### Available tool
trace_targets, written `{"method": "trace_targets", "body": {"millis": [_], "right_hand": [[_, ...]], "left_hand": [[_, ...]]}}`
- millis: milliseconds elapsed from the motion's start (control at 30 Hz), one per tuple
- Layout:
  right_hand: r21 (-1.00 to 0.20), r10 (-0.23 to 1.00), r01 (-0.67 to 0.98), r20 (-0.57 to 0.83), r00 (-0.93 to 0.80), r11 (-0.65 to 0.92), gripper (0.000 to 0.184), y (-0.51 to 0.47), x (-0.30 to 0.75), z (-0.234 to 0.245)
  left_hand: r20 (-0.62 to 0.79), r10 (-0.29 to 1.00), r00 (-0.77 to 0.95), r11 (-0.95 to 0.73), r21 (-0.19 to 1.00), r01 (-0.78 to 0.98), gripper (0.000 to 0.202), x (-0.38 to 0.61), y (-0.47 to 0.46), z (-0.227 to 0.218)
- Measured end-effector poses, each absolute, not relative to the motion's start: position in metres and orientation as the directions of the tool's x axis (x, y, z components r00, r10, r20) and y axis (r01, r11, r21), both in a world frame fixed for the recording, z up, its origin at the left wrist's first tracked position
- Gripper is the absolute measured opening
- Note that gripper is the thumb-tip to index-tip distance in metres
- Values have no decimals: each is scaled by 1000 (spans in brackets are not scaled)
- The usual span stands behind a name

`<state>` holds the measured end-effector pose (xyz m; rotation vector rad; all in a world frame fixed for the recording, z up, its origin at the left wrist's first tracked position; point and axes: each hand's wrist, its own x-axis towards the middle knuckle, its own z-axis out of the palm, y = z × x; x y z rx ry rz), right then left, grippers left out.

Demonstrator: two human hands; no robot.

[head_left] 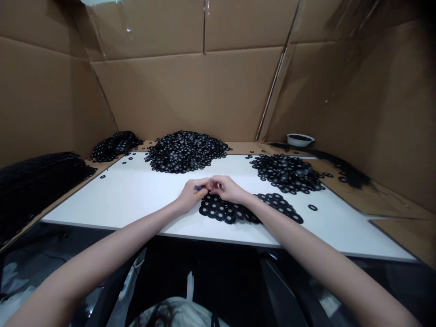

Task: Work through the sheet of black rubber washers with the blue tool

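Note:
My left hand [191,193] and my right hand [227,188] meet fingertip to fingertip over the white board [136,195], just above a small flat patch of black rubber rings [238,210]. Both hands have their fingers curled in a pinch. A thin bluish tool [198,187] pokes out of the left hand's fingers. The right hand's fingertips press together on something too small to make out, likely one ring. The ring patch lies under and to the right of my right wrist.
A big heap of black rings [185,151] lies at the back centre, a flatter heap [288,172] at the right, another [114,145] at the back left. Black sheets [34,177] are stacked at left. A white bowl [300,140] stands back right. Cardboard walls surround the board.

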<state>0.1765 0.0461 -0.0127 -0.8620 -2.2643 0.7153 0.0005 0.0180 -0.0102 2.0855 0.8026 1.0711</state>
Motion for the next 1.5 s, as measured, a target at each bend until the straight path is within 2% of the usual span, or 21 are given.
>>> {"method": "trace_targets", "body": {"millis": [200,400,667,1167,1333,1500], "right_hand": [[-690,753,415,291,-590,593,8,48,178,-13],[-741,777,413,228,-587,530,9,49,180,-10],[-746,749,377,238,-618,549,4,46,177,-10],[-748,713,307,301,-633,588,10,49,177,-15],[-756,723,311,293,-626,575,9,47,176,-14],[-753,735,341,267,-623,563,5,44,178,-8]], "left_hand": [[420,788,450,-564,786,254,8,0,21,-12],[400,819,412,-499,850,168,8,0,24,-16],[453,758,469,-551,829,91,10,1,22,-15],[391,748,537,-590,761,268,16,0,25,-18],[399,745,535,-594,762,258,14,0,26,-18],[424,744,517,-568,808,155,12,0,25,-15]]}}
